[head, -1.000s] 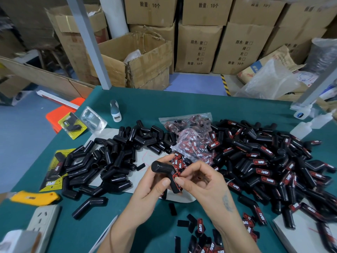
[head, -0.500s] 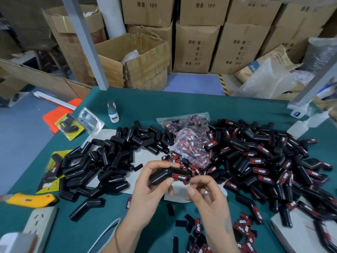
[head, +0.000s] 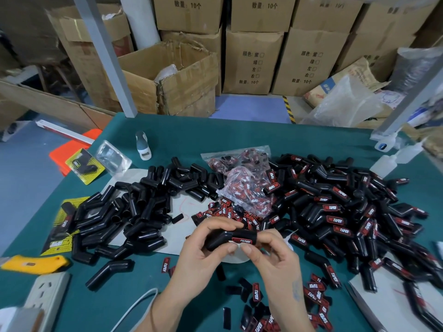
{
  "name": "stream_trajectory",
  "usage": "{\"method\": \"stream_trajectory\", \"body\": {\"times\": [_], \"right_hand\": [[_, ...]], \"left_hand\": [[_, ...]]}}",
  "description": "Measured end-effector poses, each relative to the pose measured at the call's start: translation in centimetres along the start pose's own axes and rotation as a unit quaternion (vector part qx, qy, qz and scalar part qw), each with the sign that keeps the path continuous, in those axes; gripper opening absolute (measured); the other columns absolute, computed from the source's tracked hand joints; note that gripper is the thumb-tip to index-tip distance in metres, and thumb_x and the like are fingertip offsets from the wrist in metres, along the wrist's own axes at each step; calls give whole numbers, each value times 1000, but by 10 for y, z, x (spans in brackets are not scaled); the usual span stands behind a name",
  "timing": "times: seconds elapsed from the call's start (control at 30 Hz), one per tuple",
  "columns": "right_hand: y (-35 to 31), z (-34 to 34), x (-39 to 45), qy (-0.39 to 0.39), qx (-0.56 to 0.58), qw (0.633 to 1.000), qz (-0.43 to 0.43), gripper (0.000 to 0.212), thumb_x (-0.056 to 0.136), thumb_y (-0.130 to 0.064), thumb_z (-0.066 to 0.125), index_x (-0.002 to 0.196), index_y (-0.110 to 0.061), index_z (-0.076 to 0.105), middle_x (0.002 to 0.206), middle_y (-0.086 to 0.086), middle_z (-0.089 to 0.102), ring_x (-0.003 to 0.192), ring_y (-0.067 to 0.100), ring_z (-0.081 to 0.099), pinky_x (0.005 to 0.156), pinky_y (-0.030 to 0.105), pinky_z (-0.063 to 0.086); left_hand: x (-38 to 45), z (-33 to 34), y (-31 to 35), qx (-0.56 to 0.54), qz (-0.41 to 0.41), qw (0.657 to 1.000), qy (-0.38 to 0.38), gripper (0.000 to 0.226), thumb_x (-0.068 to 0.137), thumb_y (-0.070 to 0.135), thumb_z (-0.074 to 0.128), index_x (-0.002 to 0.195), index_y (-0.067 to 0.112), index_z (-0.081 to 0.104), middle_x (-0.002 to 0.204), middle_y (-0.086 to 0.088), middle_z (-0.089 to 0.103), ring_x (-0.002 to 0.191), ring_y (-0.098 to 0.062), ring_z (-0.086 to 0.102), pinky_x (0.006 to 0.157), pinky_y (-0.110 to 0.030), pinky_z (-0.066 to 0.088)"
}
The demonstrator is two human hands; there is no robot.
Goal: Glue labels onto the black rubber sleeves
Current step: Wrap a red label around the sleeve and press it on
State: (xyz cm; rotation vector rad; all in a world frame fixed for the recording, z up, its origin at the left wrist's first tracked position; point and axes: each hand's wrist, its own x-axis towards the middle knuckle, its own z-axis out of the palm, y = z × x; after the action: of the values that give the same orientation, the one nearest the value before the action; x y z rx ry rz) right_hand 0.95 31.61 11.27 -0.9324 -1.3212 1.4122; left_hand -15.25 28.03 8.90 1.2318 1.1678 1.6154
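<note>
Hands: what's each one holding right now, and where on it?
Left hand grips the black sleeve at its bent end; right hand pinches its labelled end.

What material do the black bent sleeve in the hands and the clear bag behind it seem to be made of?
Held sleeve: probably rubber or soft plastic, smooth black with a dull sheen along its bend. Clear bag: thin plastic film, transparent, crinkled and glossy, with red labels visible through it.

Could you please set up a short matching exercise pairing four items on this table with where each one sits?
Items:
1. yellow utility knife
2. glue bottle
3. labelled sleeves
4. sleeve with label

Places:
A. right-hand pile
B. held in both hands
C. near left edge
D. far side, upright

Pairs: 1-C, 2-D, 3-A, 4-B
</note>
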Motion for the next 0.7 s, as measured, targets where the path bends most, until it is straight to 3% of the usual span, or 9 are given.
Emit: {"method": "stream_trajectory", "body": {"times": [0.13, 0.47, 0.57, 0.7], "right_hand": [[0, 1, 0, 8, -2, 1000, -17, 14, 78, -11, 80, 77, -24, 80, 83, -4, 62, 78, 6, 63, 72, 17, 50], [4, 0, -2, -6, 17, 1000, 0, 9, 78, -13, 81, 85, -18, 83, 87, -1, 63, 80, 9, 63, 76, 18, 52], [6, 1, -2, -2, 32, 999, 25, 7, 78, -20, 86, 84, -18, 83, 85, -2, 63, 78, 7, 60, 75, 16, 50], [10, -1, -2, 0, 44, 998, 53, 25, 71, -38, 87, 83, -16, 82, 83, -3, 60, 76, 9, 54, 74, 18, 48]], "left_hand": [[-1, 1, -1, 17, 6, 1000, 12, 20, 95, 18, 71, 113, 27, 68, 124, -9, 71, 115, -31, 67, 90, -46, 52], [-2, 4, 5, 20, 8, 1000, 13, 19, 96, 17, 71, 112, 26, 68, 122, -8, 71, 115, -30, 68, 93, -42, 53], [-3, 6, 6, 19, 6, 1000, 9, 20, 95, 16, 71, 111, 27, 69, 121, -8, 71, 115, -30, 67, 93, -38, 54], [-2, 7, 6, 18, 8, 1000, 5, 19, 94, 14, 72, 110, 24, 69, 121, -10, 71, 116, -28, 68, 94, -32, 54]]}}
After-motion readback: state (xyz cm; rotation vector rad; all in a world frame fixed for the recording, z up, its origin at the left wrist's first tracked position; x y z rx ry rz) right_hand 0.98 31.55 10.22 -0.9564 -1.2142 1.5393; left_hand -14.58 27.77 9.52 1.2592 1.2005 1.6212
